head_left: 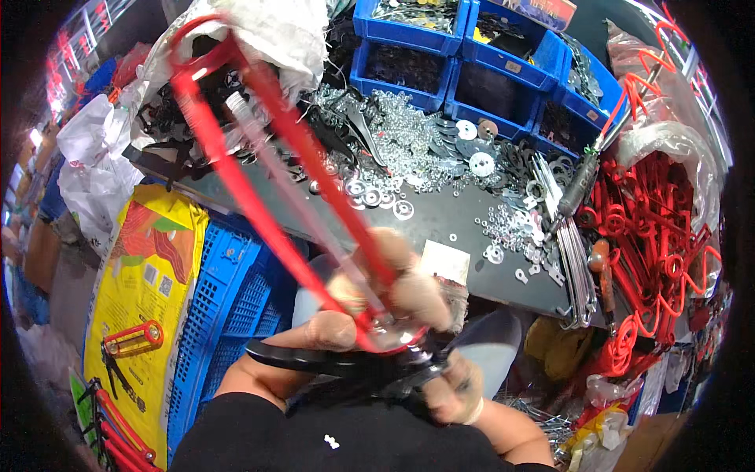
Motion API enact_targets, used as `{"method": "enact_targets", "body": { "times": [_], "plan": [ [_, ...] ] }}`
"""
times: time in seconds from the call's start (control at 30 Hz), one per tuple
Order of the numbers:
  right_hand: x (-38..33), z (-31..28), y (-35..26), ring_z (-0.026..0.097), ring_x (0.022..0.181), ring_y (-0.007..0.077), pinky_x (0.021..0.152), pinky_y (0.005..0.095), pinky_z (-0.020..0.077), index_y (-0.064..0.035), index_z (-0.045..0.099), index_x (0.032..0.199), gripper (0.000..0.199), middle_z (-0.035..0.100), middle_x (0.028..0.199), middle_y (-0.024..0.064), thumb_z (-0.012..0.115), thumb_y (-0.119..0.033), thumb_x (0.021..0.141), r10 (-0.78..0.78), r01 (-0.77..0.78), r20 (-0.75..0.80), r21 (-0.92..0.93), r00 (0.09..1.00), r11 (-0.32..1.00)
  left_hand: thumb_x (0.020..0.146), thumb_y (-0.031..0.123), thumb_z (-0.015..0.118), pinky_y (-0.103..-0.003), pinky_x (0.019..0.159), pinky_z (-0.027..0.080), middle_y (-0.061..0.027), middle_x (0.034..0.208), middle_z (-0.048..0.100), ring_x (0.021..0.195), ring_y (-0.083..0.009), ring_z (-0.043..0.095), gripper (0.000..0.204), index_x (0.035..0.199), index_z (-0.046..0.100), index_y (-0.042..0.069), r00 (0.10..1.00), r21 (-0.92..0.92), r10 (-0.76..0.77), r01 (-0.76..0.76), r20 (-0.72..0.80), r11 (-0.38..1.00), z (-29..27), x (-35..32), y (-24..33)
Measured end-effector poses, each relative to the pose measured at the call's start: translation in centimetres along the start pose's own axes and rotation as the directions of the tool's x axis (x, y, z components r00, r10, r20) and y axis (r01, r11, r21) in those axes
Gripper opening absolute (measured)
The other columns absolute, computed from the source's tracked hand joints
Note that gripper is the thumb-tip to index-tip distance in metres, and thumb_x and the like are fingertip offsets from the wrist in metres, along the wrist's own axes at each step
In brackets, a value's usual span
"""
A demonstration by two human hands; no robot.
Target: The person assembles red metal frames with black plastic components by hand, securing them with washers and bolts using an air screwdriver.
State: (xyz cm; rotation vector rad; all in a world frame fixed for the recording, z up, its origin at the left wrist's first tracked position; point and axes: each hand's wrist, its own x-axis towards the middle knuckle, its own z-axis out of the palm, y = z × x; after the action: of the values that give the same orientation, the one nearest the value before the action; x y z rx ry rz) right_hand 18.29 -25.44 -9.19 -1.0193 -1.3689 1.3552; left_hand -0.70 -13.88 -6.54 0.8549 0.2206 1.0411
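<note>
The left hand (334, 326) is closed around the near end of the red frame (236, 157), its fingers curled over the point where the two red bars meet a shiny metal fitting. The right hand (452, 389), lower and nearer the body, is clenched on the black handle (314, 358), a curved dark piece that runs leftward beneath the left hand. Both hands wear pale finger covers, and these blur the knuckles, so exactly how each finger lies cannot be made out.

From the grip the red frame rises up and to the left as two long bars joined in a loop at the top, with a grey rod (275, 161) lying between them. The far end overlaps a white sack (275, 31).

The joint of frame, fitting and handle is crowded between the hands and hard to read. The person's black sleeve hides the lower part of the handle.

Beyond the hands lies a dark table (440, 216) strewn with washers (393, 149) and small metal parts. Blue bins (440, 55) stand at its far edge. More red frames (653, 236) are heaped at the right, and a blue crate (228, 299) and a yellow bag (145, 275) stand at the left.
</note>
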Motion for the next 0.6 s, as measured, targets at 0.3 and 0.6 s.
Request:
{"method": "enact_targets", "body": {
  "times": [0.3,0.6],
  "plan": [
    [0.3,-0.1,1.5,0.041,0.063,0.0042,0.056,0.022,0.0363,-0.0052,0.053,0.075,0.02,0.048,0.067,-0.0052,0.059,-0.016,0.09,0.122,-0.144,-0.407,-0.025,0.905,0.989,0.079,0.021,0.063,-0.039,0.062,0.05,-0.0106,0.074,0.064,0.07,-0.0309,0.062,0.012,0.076,0.064,0.01,0.921,0.792,0.309,0.001,0.237,-0.61,-17.7,7.8,3.0],
    [0.6,-0.9,0.5,0.044,0.053,0.0119,0.05,0.0273,0.0366,-0.0029,0.053,0.073,0.014,0.049,0.06,0.0038,0.062,-0.007,0.083,-0.177,0.049,-0.257,-0.438,0.95,0.897,0.086,0.012,0.066,-0.027,0.069,0.048,-0.0055,0.08,0.066,0.075,-0.0133,0.061,0.011,0.09,0.068,0.002,0.504,0.989,0.853,-0.025,0.137,-0.145,-8.8,7.8,5.4]
  ]
}}
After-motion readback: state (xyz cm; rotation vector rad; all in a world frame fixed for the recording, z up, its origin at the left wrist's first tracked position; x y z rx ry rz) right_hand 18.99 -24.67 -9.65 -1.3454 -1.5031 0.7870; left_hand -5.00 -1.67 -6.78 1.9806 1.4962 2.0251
